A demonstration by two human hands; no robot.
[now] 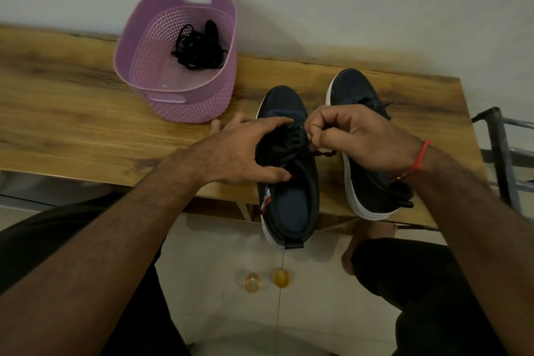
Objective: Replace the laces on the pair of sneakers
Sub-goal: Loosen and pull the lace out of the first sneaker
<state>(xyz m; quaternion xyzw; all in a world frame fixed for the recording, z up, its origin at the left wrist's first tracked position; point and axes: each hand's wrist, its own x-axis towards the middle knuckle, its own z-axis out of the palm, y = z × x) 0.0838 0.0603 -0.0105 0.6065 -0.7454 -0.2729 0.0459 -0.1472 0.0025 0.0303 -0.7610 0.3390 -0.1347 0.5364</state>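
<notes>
The right hand (355, 136) is curled into a loose fist over the gap between the two sneakers, its thumb and fingertips pinching a black lace (320, 152) at the near sneaker's eyelets. A short end of that lace sticks out below the pinch toward the right. A red thread band (420, 157) circles the right wrist.

The left hand (245, 150) is spread over the left side of the left sneaker (289, 182), fingers fairly straight: the index finger lies across the top of the lacing, the thumb rests on the side near the collar, and the other fingers reach down to the bench (72, 124) beyond the shoe. It steadies the shoe rather than gripping it.

The left sneaker is dark navy with a white sole, toe pointing away from the person, its heel hanging over the near edge of the bench. The right sneaker (364, 182) stands just beside it, also toe away, partly hidden by the right hand and wrist; black laces show on it too.

Farther left on the bench, near the wall, stands a pink basket (138, 58) with a perforated wall. A tangle of black laces (199, 49) lies in its far right part.

Below the bench, on the tiled floor (219, 240), two small round yellowish things (265, 280) lie side by side between the person's dark-clad legs. A metal frame (502, 153) stands to the right of the bench.
</notes>
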